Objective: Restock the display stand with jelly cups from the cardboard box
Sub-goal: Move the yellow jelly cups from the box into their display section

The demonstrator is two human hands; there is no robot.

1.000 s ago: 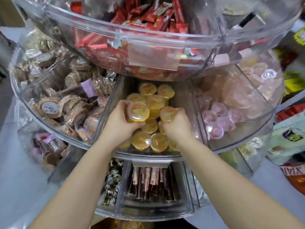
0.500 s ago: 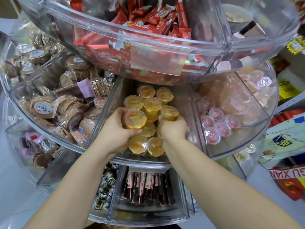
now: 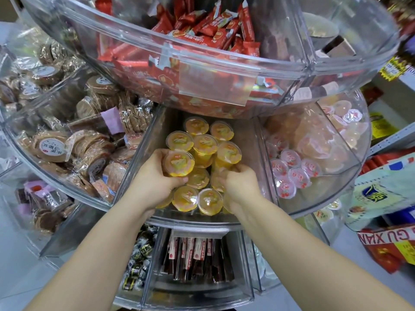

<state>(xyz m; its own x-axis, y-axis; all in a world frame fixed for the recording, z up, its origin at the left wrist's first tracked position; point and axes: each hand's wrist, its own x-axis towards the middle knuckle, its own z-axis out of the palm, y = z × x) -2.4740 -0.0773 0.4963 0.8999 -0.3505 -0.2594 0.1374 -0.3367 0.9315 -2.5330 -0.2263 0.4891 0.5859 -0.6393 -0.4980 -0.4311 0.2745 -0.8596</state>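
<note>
Both hands are down in the middle wedge compartment of the clear plastic tiered display stand (image 3: 197,221), among the yellow jelly cups with clear foil lids (image 3: 205,144) piled there. The left hand (image 3: 155,178) curls round one yellow cup (image 3: 179,163), holding it at the near left of the pile. The right hand (image 3: 241,180) has its fingers curled in among the cups at the near right, gripping them. Pink jelly cups (image 3: 289,169) fill the compartment to the right, wrapped brown round biscuits (image 3: 67,144) the one to the left.
</note>
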